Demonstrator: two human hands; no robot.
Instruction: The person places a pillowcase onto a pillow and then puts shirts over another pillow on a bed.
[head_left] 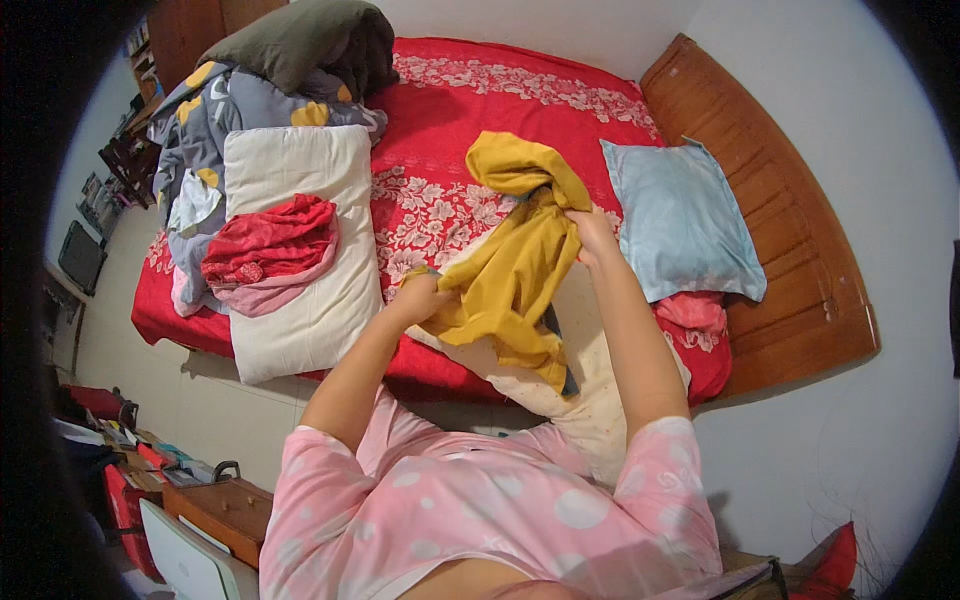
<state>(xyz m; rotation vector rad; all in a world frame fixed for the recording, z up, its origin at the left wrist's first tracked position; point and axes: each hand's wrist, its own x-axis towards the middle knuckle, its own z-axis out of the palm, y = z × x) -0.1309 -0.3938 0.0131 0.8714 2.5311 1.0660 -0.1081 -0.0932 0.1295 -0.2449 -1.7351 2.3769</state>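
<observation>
Both my hands grip a bunched yellow pillowcase (515, 265) with a dark blue-grey underside showing at its lower edge. My left hand (422, 298) is closed on its left side, and my right hand (592, 236) pinches it at the upper right. The far end of the cloth is twisted and folded over on itself. Beneath it a bare cream pillow (590, 400) lies partly over the bed's near edge, its left part covered by the cloth.
The bed carries a red floral sheet (480, 110). At left a white pillow (300, 155) lies under a crumpled red cloth (275, 245), beside a grey-and-yellow quilt (260, 110) and a dark green bundle (310, 45). A light blue pillow (685, 220) rests near the wooden headboard (780, 230).
</observation>
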